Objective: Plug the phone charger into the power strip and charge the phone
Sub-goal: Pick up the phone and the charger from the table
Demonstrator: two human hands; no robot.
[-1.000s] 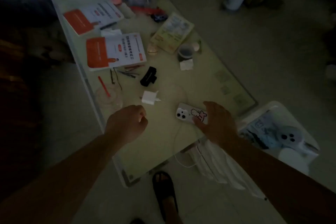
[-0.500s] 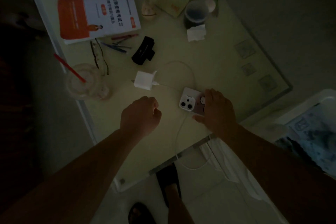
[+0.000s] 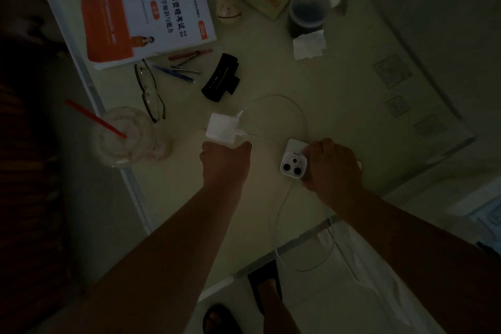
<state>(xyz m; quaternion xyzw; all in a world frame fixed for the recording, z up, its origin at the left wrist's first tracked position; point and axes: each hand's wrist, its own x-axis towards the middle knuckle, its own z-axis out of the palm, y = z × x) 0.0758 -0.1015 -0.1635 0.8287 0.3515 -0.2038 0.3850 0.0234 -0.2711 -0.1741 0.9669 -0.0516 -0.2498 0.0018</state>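
Note:
The room is dim. A white charger block point(image 3: 221, 128) lies on the pale table point(image 3: 339, 106). Its thin white cable point(image 3: 295, 108) loops to the right, runs back past the phone and drops off the near table edge. My left hand point(image 3: 225, 161) is curled into a fist, its knuckles right at the charger's near edge. A white phone point(image 3: 293, 161) lies face down with its camera lenses showing. My right hand point(image 3: 333, 168) covers most of the phone, with the fingers wrapped over it. No power strip shows in this view.
A clear plastic cup with a red straw point(image 3: 123, 138) stands at the left table edge. Beyond the charger lie glasses point(image 3: 150, 95), pens point(image 3: 180, 68), a black clip point(image 3: 221, 77) and an orange-white booklet point(image 3: 146, 16). A dark cup point(image 3: 307, 12) and tissue point(image 3: 309, 45) sit further back. My sandalled foot point(image 3: 267, 290) is below.
My view has tilted down and closer to the table. My left fist has moved forward up to the charger block. My right hand has slid further over the phone.

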